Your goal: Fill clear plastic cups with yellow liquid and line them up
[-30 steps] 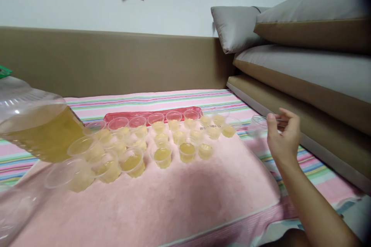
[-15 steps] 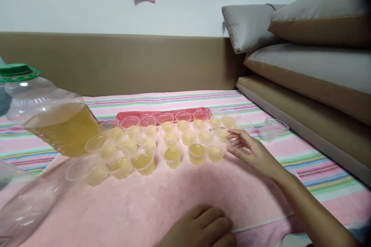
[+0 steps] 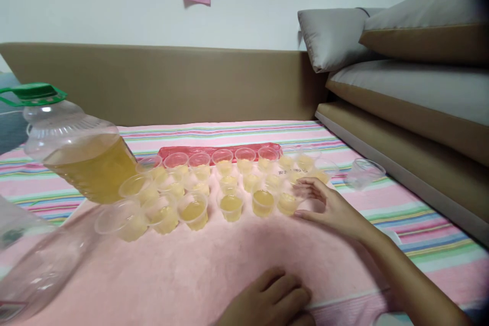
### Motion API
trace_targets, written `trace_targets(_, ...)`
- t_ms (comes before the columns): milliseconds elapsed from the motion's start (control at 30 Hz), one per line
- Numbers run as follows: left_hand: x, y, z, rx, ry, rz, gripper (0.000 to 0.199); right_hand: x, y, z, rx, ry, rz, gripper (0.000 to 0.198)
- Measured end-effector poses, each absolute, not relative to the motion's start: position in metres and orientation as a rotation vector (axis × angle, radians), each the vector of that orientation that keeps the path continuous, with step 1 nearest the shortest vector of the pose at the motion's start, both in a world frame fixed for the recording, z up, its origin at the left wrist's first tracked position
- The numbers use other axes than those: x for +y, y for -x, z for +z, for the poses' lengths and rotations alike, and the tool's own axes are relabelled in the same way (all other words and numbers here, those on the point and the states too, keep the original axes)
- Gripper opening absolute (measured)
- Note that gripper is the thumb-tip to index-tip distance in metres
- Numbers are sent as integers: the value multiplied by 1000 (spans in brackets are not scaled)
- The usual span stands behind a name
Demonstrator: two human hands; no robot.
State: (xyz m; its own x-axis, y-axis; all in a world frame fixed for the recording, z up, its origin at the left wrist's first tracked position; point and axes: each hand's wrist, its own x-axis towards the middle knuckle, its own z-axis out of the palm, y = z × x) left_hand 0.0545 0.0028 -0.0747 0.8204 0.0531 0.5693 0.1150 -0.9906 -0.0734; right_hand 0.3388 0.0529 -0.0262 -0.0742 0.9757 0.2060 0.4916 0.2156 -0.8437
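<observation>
My right hand (image 3: 326,206) reaches in from the right, thumb and fingers apart. Its fingertips are at the right side of a small clear plastic cup (image 3: 287,204) of yellow liquid, the rightmost of the front row; whether they touch it I cannot tell. My left hand (image 3: 269,298) rests on the pink cloth (image 3: 183,270) at the bottom, fingers curled together, their undersides hidden. Several similar cups stand in rows, among them a front cup (image 3: 263,200) and another front cup (image 3: 231,205), holding yellow liquid.
A large bottle (image 3: 91,163) of yellow liquid with a green cap stands left. Closer is a clear empty-looking bottle (image 3: 46,275). A red packet (image 3: 214,152) lies behind the cups. Another clear cup (image 3: 363,173) sits right, near stacked cushions (image 3: 412,86).
My right hand has moved slightly in around the rightmost front cup, its thumb now by the cup's side. My left hand stays on the cloth. The whole view has shifted a little.
</observation>
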Motion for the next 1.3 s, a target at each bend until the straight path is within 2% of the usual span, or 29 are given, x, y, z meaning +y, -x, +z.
trace_targets(567,2,-55,-74,-134,2894,-903,9,58,-327,-37,-1510,1208,961,63)
trace_targets(1100,4,-57,-70,-107,2839,-972,10,53,-319,32,-1298,856,881,50)
trace_targets(1300,3,-56,-81,-114,2849,-924,9,61,-302,41,-1320,821,889,50)
